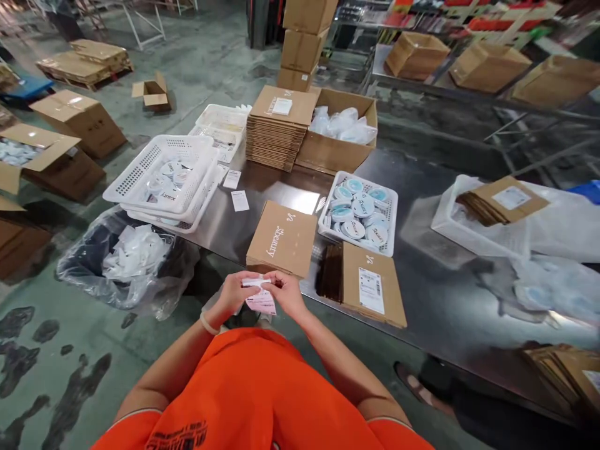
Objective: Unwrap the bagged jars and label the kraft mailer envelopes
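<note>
My left hand (232,295) and my right hand (287,295) meet in front of my body at the table edge. Between their fingertips they pinch a printed label sheet (261,304), its upper part white and its lower part pinkish, hanging down. Just beyond my fingers lies a stack of flat brown cardboard mailers (282,234) with white lettering. To its right are more mailers (372,281), the top one bearing a white shipping label (372,291). A white basket (394,215) behind them holds several round packs with white and light-blue faces.
White baskets (112,187) stand at the table's left, above a plastic-lined bin (70,269) of paper scraps. Farther back are a tall mailer stack (274,140) and an open carton (323,156) of clear bags. Someone's foot (424,390) shows at lower right, near more mailers (562,372).
</note>
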`<state>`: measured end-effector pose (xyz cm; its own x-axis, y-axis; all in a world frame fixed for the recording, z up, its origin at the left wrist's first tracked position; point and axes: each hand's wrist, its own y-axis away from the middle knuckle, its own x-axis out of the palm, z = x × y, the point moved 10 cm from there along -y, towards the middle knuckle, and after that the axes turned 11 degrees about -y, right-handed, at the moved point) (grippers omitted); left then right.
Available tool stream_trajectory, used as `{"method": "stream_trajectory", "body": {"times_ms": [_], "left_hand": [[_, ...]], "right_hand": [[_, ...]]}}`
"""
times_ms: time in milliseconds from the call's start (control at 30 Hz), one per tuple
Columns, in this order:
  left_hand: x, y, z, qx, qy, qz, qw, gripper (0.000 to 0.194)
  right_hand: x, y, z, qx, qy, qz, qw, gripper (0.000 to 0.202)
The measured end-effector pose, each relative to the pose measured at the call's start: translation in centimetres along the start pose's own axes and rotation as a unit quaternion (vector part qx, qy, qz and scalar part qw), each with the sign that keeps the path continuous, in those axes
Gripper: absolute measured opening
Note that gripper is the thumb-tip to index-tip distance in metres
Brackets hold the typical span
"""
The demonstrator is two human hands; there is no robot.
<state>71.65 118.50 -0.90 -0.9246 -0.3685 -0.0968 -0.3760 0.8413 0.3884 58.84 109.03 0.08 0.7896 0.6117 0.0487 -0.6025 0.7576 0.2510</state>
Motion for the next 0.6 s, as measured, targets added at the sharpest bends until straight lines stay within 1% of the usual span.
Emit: {"method": "stream_trajectory", "body": {"times_ms": [100, 200, 233, 300, 367, 433, 500, 567, 600], "left_hand": [[0.2, -0.6, -0.7, 0.007, -0.027, -0.004, 1.000, 0.047], [0.2, -1.0, -0.8, 0.000, -0.050, -0.021, 0.999, 0.046], [0.4, -1.1, -0.6, -0.008, -0.048, -0.016, 0.999, 0.045], [1.6, -1.0, 0.2, -0.035, -0.028, 0.028, 0.999, 0.042], [3.2, -0.5, 1.4, -0.072, 0.004, 0.083, 0.994, 0.041], [4.5, 0.1, 2.6, -0.108, 0.039, 0.109, 0.987, 0.043], [5.2, 0.3, 3.4, -0.128, 0.074, 0.102, 0.984, 0.049], [5.7, 0.1, 4.2, -0.133, 0.100, 0.092, 0.982, 0.053], [5.8, -0.1, 4.7, -0.135, 0.106, 0.092, 0.981, 0.056]], "right_hand": [[-0.9, 0.9, 0.8, -0.041, 0.053, -0.037, 0.997, 0.023], [-1.4, 2.1, 2.4, -0.108, 0.121, -0.060, 0.985, 0.022], [-1.6, 2.2, 3.2, -0.132, 0.140, -0.064, 0.979, 0.022], [-2.9, 1.7, 5.2, -0.173, 0.172, -0.087, 0.966, 0.021], [-5.1, -0.2, 7.3, -0.188, 0.199, -0.128, 0.953, 0.018], [-7.4, -3.6, 9.0, -0.173, 0.225, -0.164, 0.945, 0.015], [-9.0, -7.4, 9.8, -0.139, 0.252, -0.171, 0.942, 0.013], [-9.6, -10.7, 9.8, -0.094, 0.285, -0.162, 0.940, 0.012], [-9.7, -11.9, 9.6, -0.070, 0.304, -0.158, 0.937, 0.011]]}}
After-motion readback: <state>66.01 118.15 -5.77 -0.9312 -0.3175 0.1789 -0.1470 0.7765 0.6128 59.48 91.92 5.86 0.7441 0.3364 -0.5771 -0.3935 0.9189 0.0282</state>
